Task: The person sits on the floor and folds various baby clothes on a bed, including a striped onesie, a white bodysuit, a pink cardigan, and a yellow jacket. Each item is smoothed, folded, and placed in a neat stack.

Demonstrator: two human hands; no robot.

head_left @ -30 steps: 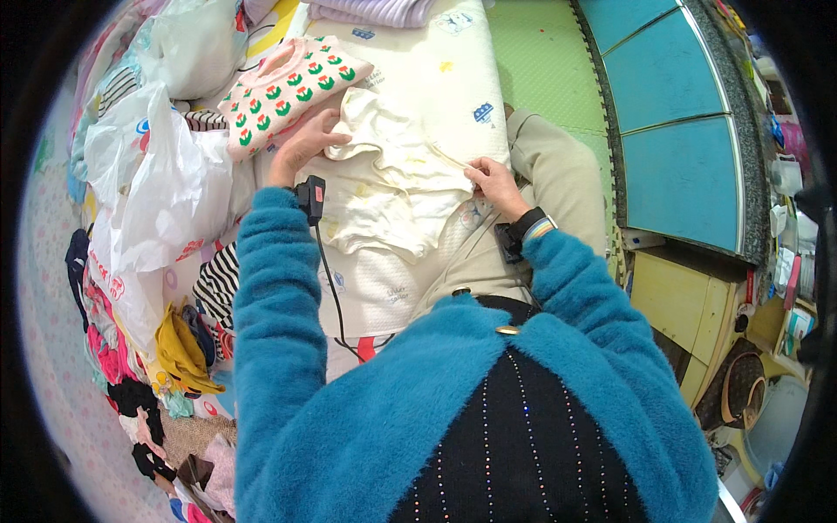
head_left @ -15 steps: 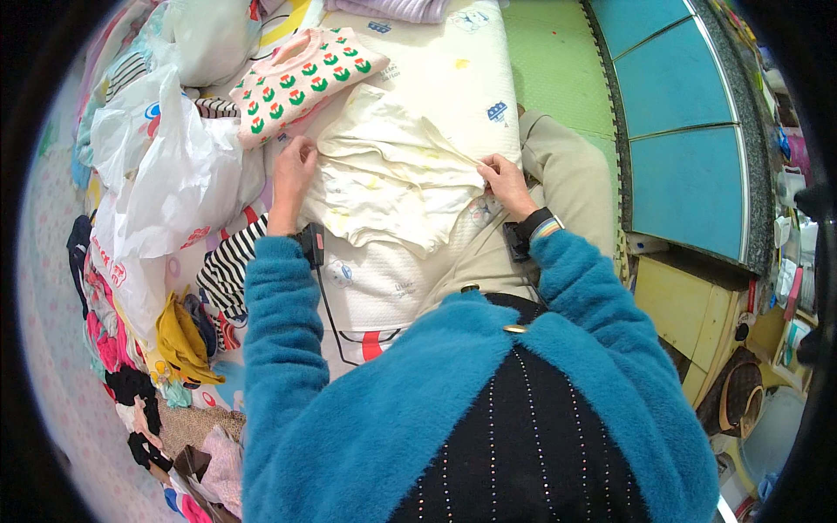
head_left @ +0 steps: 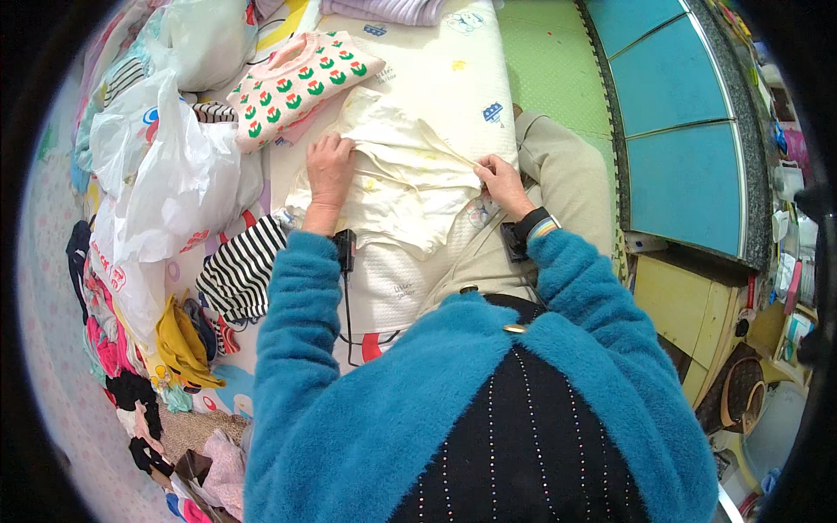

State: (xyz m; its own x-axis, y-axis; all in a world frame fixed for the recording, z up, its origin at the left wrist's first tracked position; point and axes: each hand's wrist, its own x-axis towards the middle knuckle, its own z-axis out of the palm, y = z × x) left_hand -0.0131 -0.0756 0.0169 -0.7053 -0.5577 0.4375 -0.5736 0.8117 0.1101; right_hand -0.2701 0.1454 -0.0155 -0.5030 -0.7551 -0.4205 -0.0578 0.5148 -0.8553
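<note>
A cream-white piece of thin clothing (head_left: 405, 187) lies spread and wrinkled on the white quilted pad (head_left: 397, 283). My left hand (head_left: 330, 170) is closed on its left part, with the fingertips pinching the cloth. At the right edge my right hand (head_left: 503, 185) pinches a corner between thumb and fingers. Beyond my left hand lies a folded pink knitted sweater (head_left: 301, 83) with green and red flower motifs. Part of the cream cloth is hidden under my left hand and wrist.
White plastic bags (head_left: 166, 166) bulge at the left. A black-and-white striped garment (head_left: 240, 270) and a mustard garment (head_left: 185, 344) lie nearer. Folded lilac fabric (head_left: 388, 9) rests at the far end. Blue cabinet doors (head_left: 684, 183) stand at the right beyond the green mat (head_left: 558, 78).
My left hand has moved to the right over the cream cloth, drawing its left edge inward. My right hand has stayed nearly in place at the right edge.
</note>
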